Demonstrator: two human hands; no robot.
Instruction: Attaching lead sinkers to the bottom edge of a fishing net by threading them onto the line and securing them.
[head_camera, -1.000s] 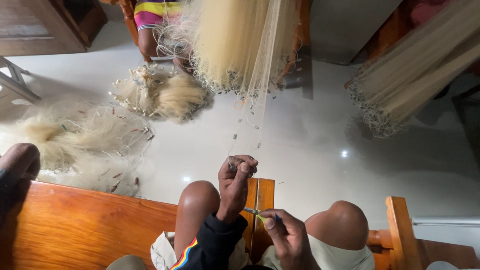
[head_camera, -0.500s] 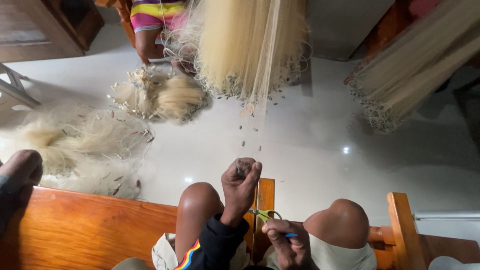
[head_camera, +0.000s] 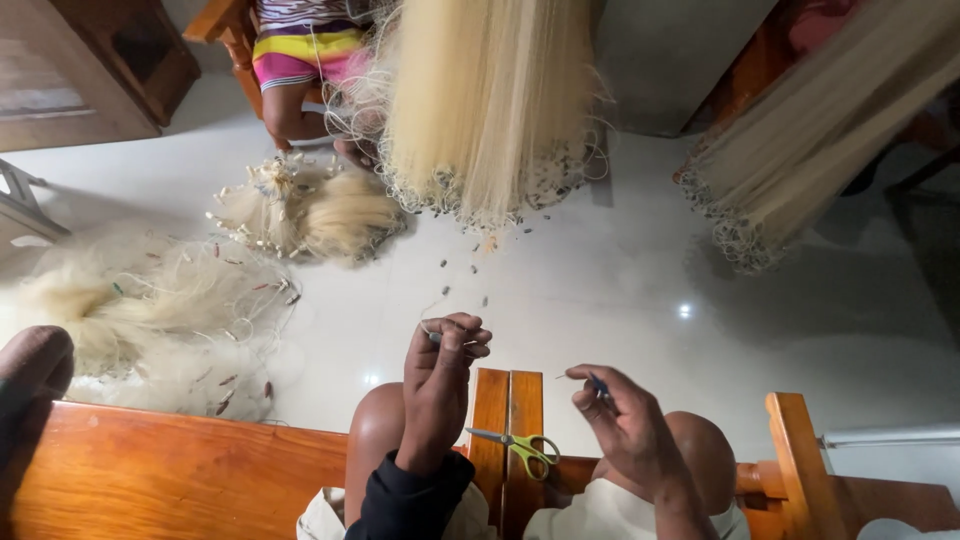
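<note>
My left hand (head_camera: 440, 385) is raised above my left knee, its fingertips pinched on a thin pale line (head_camera: 432, 335) that leads up toward the hanging cream net bundle (head_camera: 490, 110). My right hand (head_camera: 625, 420) is above my right knee, with a thin blue needle-like tool (head_camera: 597, 383) pinched between thumb and fingers. Green-handled scissors (head_camera: 515, 443) lie on the wooden bench slats (head_camera: 508, 400) between my knees, touched by neither hand.
A second net bundle (head_camera: 820, 130) hangs at the right. Net piles (head_camera: 310, 210) (head_camera: 130, 320) lie on the white floor at the left. Another person (head_camera: 295, 60) sits at the top on a wooden chair. A foot (head_camera: 30, 370) rests on the bench at the far left.
My right hand has let go of the scissors, which now lie on the bench, and moved right with the blue tool. My left hand has stayed pinched on the line.
</note>
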